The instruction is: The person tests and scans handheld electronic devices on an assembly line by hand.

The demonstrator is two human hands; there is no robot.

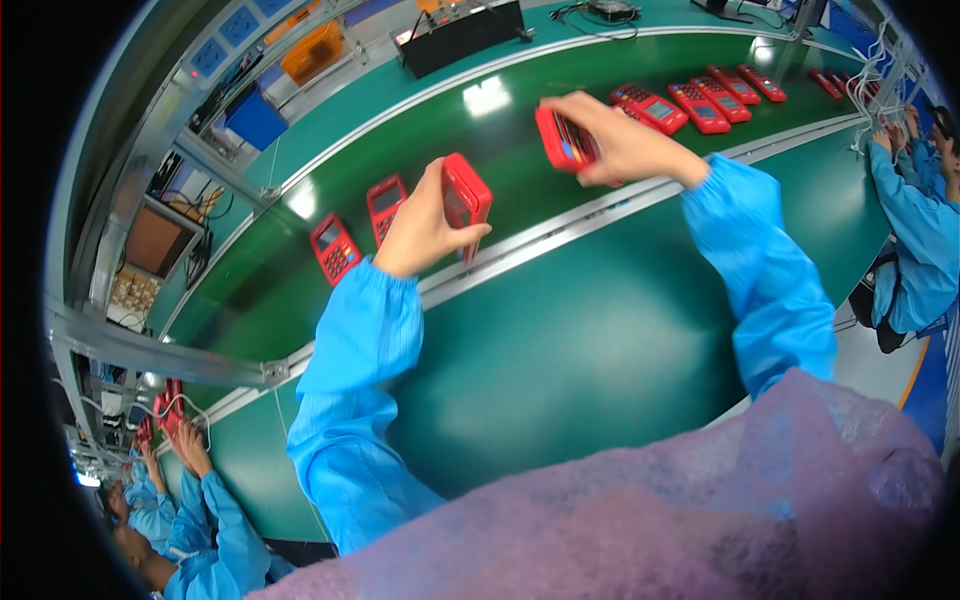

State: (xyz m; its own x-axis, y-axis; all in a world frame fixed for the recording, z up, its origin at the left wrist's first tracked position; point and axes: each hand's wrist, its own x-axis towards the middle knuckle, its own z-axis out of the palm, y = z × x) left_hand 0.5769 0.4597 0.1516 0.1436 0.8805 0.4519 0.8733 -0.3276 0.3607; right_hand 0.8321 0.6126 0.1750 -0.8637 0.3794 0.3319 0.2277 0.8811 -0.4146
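My left hand is closed around a red handheld payment terminal, thumb on the near side, the terminal standing on its edge over the green belt. In my right hand is another red payment terminal, tilted, with part of its keypad showing past my fingers. Beside my left hand, a payment terminal lies face up, partly covered by the hand. Farther left rests one more payment terminal. Just beyond my right hand a group of several red terminals lies face up.
A metal rail divides the green belt from the green worktop before me. Metal framing rises at the left. Co-workers in blue sleeves sit at both sides. A black box stands beyond the belt.
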